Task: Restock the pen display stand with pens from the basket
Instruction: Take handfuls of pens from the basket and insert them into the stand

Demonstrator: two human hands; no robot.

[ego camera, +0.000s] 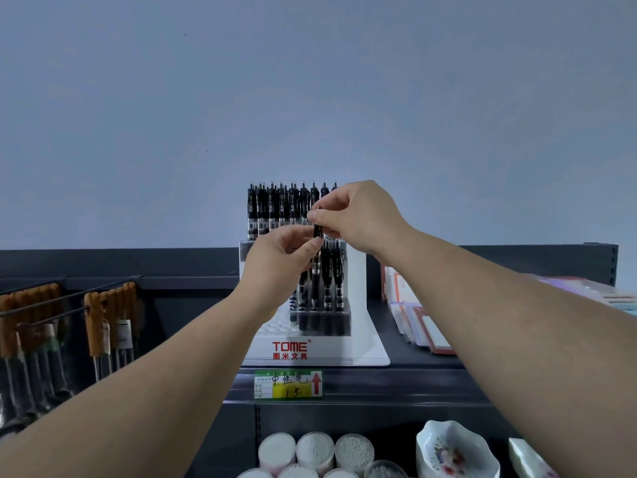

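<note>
On the dark metal shelf (413, 381) stood the white TOME pen display stand (358, 339), its back row full of black pens (275, 205), the front row holding a few. Before it, the left hand (275, 267) and right hand (358, 215) each pinched one black pen (317, 232) between fingertips, held upright above the front row.

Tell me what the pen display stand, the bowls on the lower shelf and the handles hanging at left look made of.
Pen display stand: smooth white plastic, apparently, with printed red logo. Bowls: glossy white, floral print, scalloped rim; ceramic or melamine. Handles: brown, matte, probably wood.
</note>
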